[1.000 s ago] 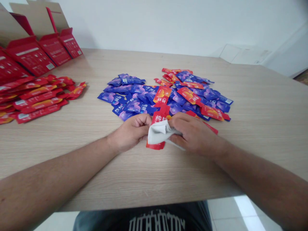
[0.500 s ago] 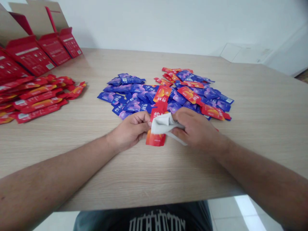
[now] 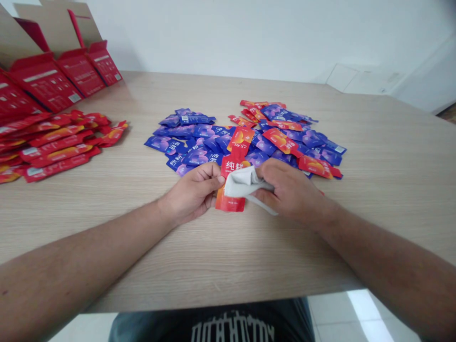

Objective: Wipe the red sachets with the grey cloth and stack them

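Note:
My left hand pinches the near part of a red and orange sachet, which has Chinese lettering on it. My right hand grips a crumpled white cloth and presses it against the sachet. The cloth hides the sachet's middle. Just beyond my hands lies a loose heap of blue-purple sachets, with several red sachets scattered among them. My right fingers are almost over the heap's near edge.
Red sachets lie in overlapping rows at the left of the light wood table. Behind them stand open red cardboard boxes with brown inner flaps. A white wall rises beyond the table, and my dark shirt shows below its near edge.
The red sachet and white cloth have moved a little away from me, toward the heap, with both hands following. The cloth now covers less of the sachet's lettering.

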The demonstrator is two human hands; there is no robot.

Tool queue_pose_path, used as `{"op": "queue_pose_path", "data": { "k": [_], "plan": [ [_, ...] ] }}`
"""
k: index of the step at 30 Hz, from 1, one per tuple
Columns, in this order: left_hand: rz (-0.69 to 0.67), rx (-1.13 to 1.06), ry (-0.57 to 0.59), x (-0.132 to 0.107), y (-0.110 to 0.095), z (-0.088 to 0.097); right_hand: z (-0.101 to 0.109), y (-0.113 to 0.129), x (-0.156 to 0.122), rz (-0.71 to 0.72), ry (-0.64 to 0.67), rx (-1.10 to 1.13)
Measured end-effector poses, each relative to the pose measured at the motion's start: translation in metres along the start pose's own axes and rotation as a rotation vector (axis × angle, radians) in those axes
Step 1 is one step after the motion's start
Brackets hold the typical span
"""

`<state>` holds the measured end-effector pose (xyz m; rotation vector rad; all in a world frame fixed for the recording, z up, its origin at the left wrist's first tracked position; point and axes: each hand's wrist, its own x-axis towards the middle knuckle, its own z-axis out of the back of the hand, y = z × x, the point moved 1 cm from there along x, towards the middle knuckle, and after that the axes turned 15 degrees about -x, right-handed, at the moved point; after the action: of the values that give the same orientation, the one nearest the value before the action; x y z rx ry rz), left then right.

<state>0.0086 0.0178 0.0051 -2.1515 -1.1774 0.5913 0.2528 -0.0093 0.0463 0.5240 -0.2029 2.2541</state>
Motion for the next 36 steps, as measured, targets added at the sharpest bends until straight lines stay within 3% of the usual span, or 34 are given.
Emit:
{"op": "queue_pose_path", "data": {
  "k": [3, 9, 14, 19, 24, 30, 34, 36],
  "plan": [
    [-0.003, 0.009, 0.012, 0.000, 0.000, -0.001, -0.001, 0.004, -0.001, 0.150, 0.126, 0.047],
    [-0.032, -0.051, -0.013, 0.002, -0.002, -0.003, -0.002, -0.006, 0.000, -0.026, -0.027, -0.034],
    [-0.030, 0.001, -0.015, 0.000, -0.001, -0.004, -0.003, 0.003, -0.002, 0.144, 0.116, 0.022],
    [-0.058, 0.008, -0.018, 0.000, 0.002, -0.006, -0.001, 0.002, -0.002, -0.040, 0.002, -0.054],
    [-0.063, 0.093, -0.030, -0.002, 0.005, -0.007, -0.003, 0.013, -0.003, 0.115, 0.111, 0.005],
    [-0.071, 0.091, -0.021, -0.002, 0.006, -0.008, -0.003, 0.008, -0.003, -0.053, -0.016, -0.012],
    [-0.063, 0.118, -0.023, -0.004, 0.006, -0.010, -0.004, 0.012, -0.003, 0.102, 0.077, 0.009],
    [-0.060, 0.119, -0.019, -0.004, 0.006, -0.011, -0.004, 0.011, -0.003, 0.082, 0.065, 0.003]
  ]
}}
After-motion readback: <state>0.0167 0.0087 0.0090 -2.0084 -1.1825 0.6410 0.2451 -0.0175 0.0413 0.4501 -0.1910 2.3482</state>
